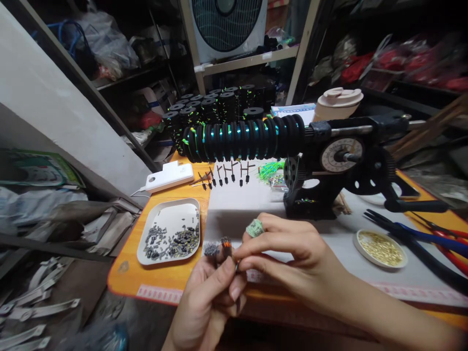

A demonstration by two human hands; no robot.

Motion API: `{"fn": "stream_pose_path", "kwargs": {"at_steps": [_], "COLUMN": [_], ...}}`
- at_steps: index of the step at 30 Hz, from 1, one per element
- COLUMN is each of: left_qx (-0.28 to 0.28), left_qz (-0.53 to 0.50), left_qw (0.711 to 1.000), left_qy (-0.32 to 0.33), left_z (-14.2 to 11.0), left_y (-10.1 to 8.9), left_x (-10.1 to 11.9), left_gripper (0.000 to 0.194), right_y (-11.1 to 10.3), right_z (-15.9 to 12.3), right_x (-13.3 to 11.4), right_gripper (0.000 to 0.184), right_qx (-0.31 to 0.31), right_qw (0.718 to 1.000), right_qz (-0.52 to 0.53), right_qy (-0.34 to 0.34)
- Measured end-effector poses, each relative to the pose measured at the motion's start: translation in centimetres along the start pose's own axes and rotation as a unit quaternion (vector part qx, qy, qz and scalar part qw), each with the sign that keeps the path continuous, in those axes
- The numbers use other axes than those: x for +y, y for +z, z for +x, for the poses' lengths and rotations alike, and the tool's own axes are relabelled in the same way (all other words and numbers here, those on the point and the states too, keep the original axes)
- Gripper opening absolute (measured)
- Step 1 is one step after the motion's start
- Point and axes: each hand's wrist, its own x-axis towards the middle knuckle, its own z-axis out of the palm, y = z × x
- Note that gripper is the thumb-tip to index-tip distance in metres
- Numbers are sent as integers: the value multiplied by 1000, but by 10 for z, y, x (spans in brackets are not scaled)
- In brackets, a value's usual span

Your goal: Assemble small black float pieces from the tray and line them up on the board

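My left hand (pixel 210 295) is closed, thumb pinched against the fingers, near the front edge of the table. Between its fingers stands a small dark bristly piece with an orange band (pixel 226 245). A grey bristly tuft (pixel 211 249) shows just left of it, also at the fingers. My right hand (pixel 296 253) meets the left fingertips, thumb and forefinger pinched together; what they grip is hidden. Green wrapping (pixel 255 227) covers one right fingertip. A white tray (pixel 144 243) of small dark and yellowish parts lies to the left. Several small dark pieces with stems (pixel 233 179) lie beyond my hands.
A black hand-cranked winder (pixel 310 195) carries a row of black spools (pixel 241 139) across the table. A dish of gold bits (pixel 406 258) and pliers (pixel 398 231) lie right. A white power strip (pixel 168 177) is at left. More stacked spools (pixel 226 105) stand behind.
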Motion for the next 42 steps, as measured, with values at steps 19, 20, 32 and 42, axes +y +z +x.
{"fn": "stream_pose_path", "kwargs": {"at_steps": [19,20,32,42], "left_qx": [265,275,266,-20], "left_qz": [546,604,691,241], "left_qw": [721,670,568,950], "left_qy": [334,334,359,196], "left_z": [7,13,44,8], "left_y": [-49,-52,-70,-11], "left_x": [58,68,97,3], "left_gripper": [22,21,26,20], "right_y": [-10,-10,-7,1], "right_z": [4,3,1,-1], "right_x": [-3,-3,5,-2], "right_gripper": [11,12,6,11], "right_qx": [11,14,-13,35], "right_qw": [989,990,995,994], "right_qz": [-140,-134,-92,-100], "right_qy": [-39,-29,-23,7]}}
